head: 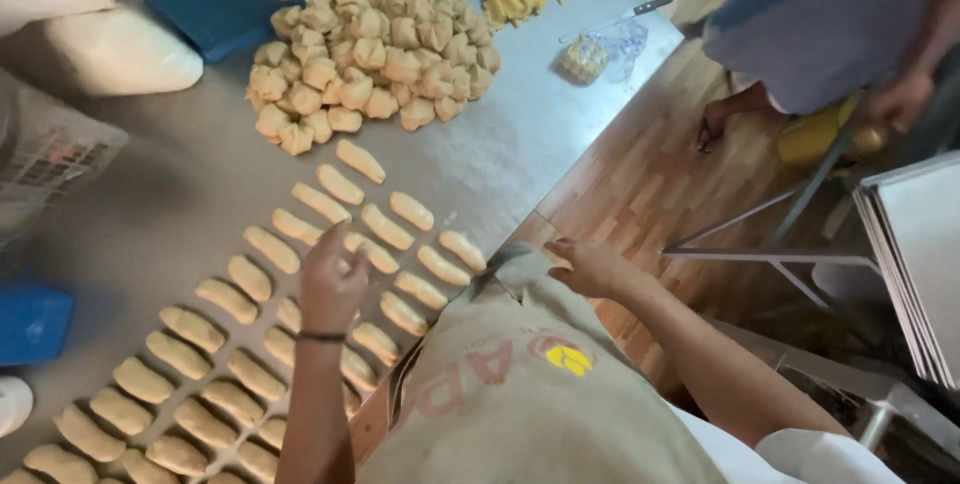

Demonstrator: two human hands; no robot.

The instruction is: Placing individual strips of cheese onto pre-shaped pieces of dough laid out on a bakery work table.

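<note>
Two hands busy: left hand [333, 282] pinches fingers over an oblong dough piece [372, 253] in rows w/ others just beside it; right hand [590, 266] holds apron edge [512, 262]. Step looks like laying out shaped pieces. Next move needs neat spacing, I'd judge.

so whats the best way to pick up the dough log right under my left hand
Probably across its narrow middle, coming straight down from above. The dough log lies flat and slantwise on the metal table, with neighbours close beside its long sides, so a light fingertip grip at mid-length should keep the soft piece from sagging or bending. The left hand hovers right over it; the right hand is at the apron.
</note>
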